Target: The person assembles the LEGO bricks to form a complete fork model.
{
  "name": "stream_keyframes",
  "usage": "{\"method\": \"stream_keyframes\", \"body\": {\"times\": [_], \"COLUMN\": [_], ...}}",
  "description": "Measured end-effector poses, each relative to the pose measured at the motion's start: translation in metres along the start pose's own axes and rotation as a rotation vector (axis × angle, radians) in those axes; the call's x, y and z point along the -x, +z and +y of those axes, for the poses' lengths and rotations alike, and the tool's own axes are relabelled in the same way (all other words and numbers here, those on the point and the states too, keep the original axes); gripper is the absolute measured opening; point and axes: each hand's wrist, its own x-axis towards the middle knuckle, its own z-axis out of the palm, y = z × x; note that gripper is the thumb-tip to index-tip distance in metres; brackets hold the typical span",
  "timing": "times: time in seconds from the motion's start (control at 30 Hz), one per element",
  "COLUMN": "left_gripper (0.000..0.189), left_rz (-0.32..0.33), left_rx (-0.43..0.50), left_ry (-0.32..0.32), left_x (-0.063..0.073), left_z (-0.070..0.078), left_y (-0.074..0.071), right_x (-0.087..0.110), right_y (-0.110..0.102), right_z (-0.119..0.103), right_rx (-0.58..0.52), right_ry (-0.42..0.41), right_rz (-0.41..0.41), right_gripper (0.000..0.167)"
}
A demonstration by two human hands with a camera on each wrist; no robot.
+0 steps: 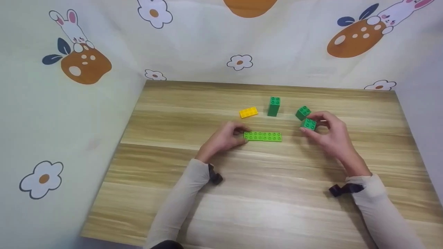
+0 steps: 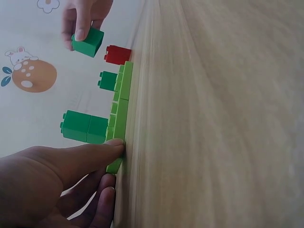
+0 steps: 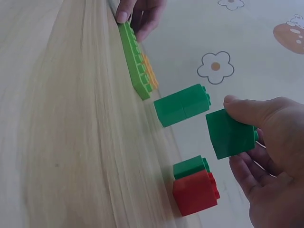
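Note:
My left hand (image 1: 226, 136) pinches the left end of a lime green strip (image 1: 263, 136) lying on the table. The strip looks like two studded building bricks set end to end; a seam shows in the left wrist view. Thumb and fingers of my right hand (image 1: 330, 135) hold a green building brick (image 3: 231, 134) above the table. Just behind it sits another green brick (image 1: 303, 112). A red brick (image 3: 195, 192) stands beside that one, covered by the right hand in the head view.
Beyond the strip stands a tower of two stacked green bricks (image 1: 273, 106). Left of the tower lies a flat yellow brick (image 1: 248, 112). The wooden table (image 1: 263, 211) meets a patterned cloth (image 1: 193, 52) at its back edge.

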Motion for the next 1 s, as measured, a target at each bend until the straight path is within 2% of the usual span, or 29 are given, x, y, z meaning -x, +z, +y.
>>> {"method": "stream_keyframes", "body": {"times": [0.23, 0.57, 1.0], "left_gripper": [0.036, 0.036, 0.036], "left_rz": [0.004, 0.008, 0.009], "left_rx": [0.017, 0.016, -0.002], "left_ry": [0.000, 0.017, 0.002], "left_x": [0.001, 0.001, 0.001], "left_z": [0.000, -0.001, -0.001], "left_y": [0.001, 0.002, 0.002], "right_x": [-0.003, -0.004, -0.006], "right_y": [0.012, 0.029, 0.054], "right_z": [-0.002, -0.005, -0.001], "right_rx": [-0.018, 0.008, -0.017], "right_ry": [-0.082, -0.127, -0.128], "right_rz": [-0.068, -0.143, -0.271], "right_gripper": [0.045, 0.041, 0.042]}}
